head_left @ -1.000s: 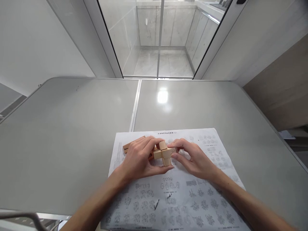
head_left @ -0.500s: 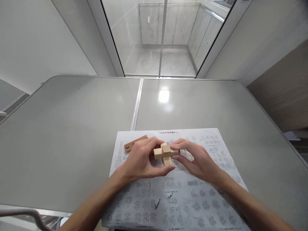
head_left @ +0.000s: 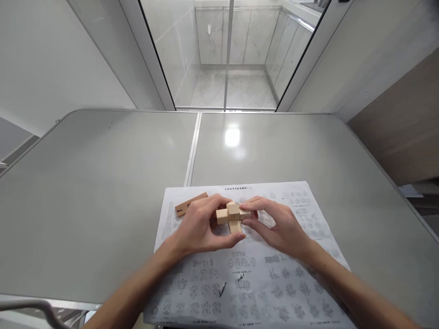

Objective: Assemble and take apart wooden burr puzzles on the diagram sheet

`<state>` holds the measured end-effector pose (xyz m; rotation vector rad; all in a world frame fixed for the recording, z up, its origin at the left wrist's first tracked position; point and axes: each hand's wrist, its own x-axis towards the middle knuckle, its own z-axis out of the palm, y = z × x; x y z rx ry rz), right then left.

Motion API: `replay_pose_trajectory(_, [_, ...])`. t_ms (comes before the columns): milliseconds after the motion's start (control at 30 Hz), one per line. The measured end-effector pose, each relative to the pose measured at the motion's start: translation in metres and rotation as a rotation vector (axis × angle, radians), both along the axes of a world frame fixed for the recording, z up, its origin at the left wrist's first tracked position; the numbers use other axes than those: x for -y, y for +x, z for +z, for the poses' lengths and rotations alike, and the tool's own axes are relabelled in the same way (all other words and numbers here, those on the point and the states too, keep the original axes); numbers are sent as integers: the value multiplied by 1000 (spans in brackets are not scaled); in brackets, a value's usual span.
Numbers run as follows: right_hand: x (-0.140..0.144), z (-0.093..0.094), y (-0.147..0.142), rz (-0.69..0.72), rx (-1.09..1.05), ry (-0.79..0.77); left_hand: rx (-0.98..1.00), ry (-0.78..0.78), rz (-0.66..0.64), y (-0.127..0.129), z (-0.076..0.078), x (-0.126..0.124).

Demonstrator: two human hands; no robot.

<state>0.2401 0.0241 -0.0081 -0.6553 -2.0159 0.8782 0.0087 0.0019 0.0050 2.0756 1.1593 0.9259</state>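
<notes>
A small wooden interlocking puzzle [head_left: 230, 216], a cross of pale square bars, sits between both hands just above a printed sheet [head_left: 254, 274]. My left hand [head_left: 200, 226] wraps its left side, thumb under the front bar. My right hand [head_left: 279, 226] pinches the right-hand bar with fingertips. A flat wooden piece [head_left: 189, 204] with a dark mark lies on the sheet behind my left hand.
The sheet, covered with rows of small puzzle diagrams and a few check marks, lies on a grey table [head_left: 103, 183] with a metal seam down the middle. Glass doors [head_left: 226, 55] stand beyond the far edge. A metal bar [head_left: 30, 308] shows at the bottom left.
The puzzle has been turned slightly in my hands and sits a little further left. Both hands keep their hold.
</notes>
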Motion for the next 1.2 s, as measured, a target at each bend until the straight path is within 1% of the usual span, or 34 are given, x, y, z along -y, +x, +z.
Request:
replay_pose_trajectory(367, [2,-2,-2,-3,-32,87,3,-30,-6,-1,5,1])
replay_pose_trajectory(567, [0,-2,-2,12,-41,62,17,-71,-18,0,3,1])
replay_pose_trajectory(800, [-1,-1,-2,11,-42,42,11,-71,-21,-1,1,0])
replay_pose_trajectory(1067, [0,-1,0,-3,15,8,9,-74,-22,0,0,0])
replay_pose_trajectory(1200, [1,-1,0,22,8,-15,12,-79,-28,0,0,1])
